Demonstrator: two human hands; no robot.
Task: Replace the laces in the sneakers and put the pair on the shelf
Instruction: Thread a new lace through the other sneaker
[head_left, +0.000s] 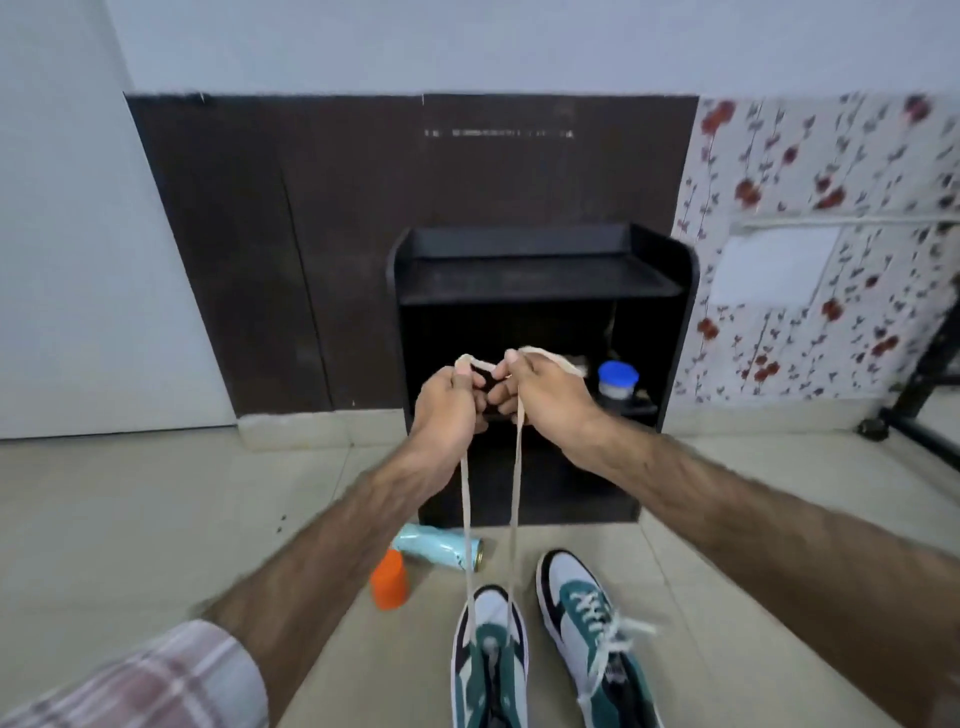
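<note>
1. The left hand (451, 410) and the right hand (540, 395) are raised side by side in front of the black shelf (540, 270), knuckles nearly touching
2. Each hand has its fingers curled and pinches 1 end of a beige lace (514, 493); the left thumb presses 1 end on top of the fist, the right thumb does the same with the other end
3. From the hands the 2 strands of the lace run down, close together and fairly taut, to the left sneaker (491, 670) on the floor below
4. That sneaker is green, white and black; it stands nearer the camera than the hands, toe pointing toward the shelf, and the strands reach its front eyelets, 1 strand on each side
5. The right sneaker (592, 639) stands just beside it, toe angled slightly left, and carries a white lace tied in a loose bow
6. A light blue can (439, 552) lies on its side on the tiled floor (156, 519) between the shelf and the left sneaker, its metal opening facing right; the left strand crosses in front of it
7. An orange cap (390, 579) stands just left of the can
8. A jar with a blue lid (617, 379) sits inside the shelf, just right of the right hand
9. A plaid sleeve (156, 680) covers the left upper arm
</note>
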